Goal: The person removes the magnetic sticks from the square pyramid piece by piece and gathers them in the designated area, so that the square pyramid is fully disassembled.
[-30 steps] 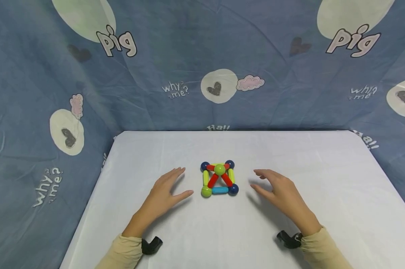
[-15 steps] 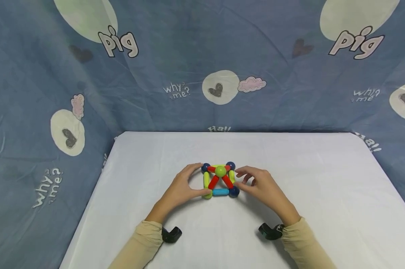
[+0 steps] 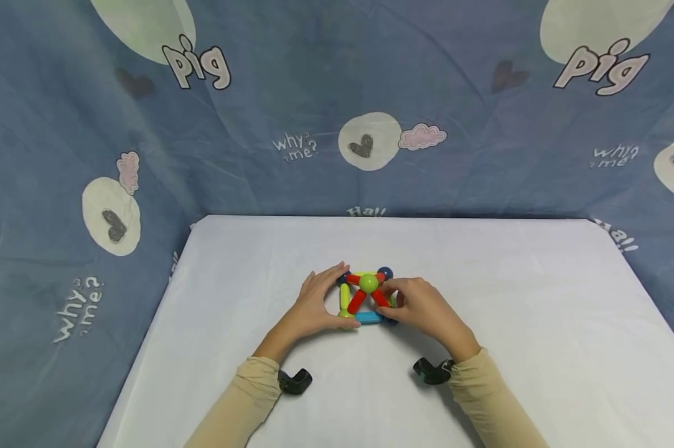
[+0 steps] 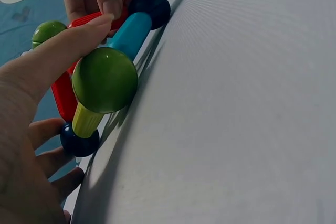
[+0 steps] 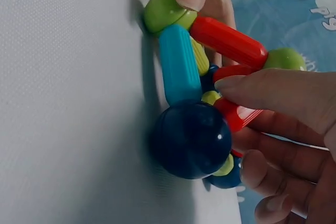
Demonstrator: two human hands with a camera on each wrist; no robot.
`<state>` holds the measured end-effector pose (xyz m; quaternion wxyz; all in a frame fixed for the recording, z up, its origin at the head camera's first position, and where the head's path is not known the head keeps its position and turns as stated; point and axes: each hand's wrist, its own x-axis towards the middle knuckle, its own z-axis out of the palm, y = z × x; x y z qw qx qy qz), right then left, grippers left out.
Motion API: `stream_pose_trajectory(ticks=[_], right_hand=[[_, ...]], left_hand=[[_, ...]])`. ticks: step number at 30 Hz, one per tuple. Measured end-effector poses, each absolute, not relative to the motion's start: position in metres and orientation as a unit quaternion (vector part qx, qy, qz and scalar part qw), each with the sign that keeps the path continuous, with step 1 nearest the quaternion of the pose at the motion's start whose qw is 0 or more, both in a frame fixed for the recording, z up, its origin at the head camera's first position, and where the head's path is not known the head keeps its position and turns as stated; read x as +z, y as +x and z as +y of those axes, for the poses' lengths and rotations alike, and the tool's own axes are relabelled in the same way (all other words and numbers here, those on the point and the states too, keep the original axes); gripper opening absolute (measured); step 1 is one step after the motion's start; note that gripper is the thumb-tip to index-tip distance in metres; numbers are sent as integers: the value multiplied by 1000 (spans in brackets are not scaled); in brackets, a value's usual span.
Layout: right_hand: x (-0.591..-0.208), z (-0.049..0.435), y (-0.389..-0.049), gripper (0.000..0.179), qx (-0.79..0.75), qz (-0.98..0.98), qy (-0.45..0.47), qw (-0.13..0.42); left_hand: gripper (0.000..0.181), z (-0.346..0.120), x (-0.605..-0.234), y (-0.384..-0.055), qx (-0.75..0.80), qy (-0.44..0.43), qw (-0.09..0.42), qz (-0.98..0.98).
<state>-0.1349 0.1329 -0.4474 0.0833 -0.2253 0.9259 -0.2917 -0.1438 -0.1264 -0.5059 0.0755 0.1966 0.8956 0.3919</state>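
Note:
A small pyramid of magnetic building rods and balls stands on the white table, topped by a green ball (image 3: 368,284). Four-sided at its base, it has a blue rod (image 3: 368,318) in front, yellow-green rods on other sides, and dark blue and green corner balls. My left hand (image 3: 317,305) holds its left side, thumb at the front green ball (image 4: 105,80) and fingers by the rear dark blue ball (image 4: 80,140). With thumb and fingers, my right hand (image 3: 423,308) pinches the front right red rod (image 5: 231,115). Its fingers partly hide the front right dark blue ball (image 3: 391,322).
White cloth covers the table (image 3: 510,267) around the pyramid. Behind and to the sides hangs a blue printed curtain (image 3: 292,74). A black wrist camera (image 3: 295,381) sits on the left wrist, another black camera (image 3: 433,371) on the right.
Both hands have moved inward from either side of the pyramid. My left hand has taken hold of its left side, and my right has closed on the front right red rod.

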Motion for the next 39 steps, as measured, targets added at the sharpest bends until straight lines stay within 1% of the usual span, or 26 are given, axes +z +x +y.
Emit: stream_pose_trajectory(ticks=[14, 21, 39], right_hand=[[-451, 138, -136, 26, -303, 916, -249, 83], [-451, 138, -137, 25, -308, 911, -263, 82], [-455, 139, -137, 28, -307, 905, -281, 93]], left_hand=[[118, -125, -504, -142, 364, 199, 80, 906], [114, -124, -502, -141, 345, 197, 75, 915], [114, -123, -505, -142, 340, 192, 76, 917]])
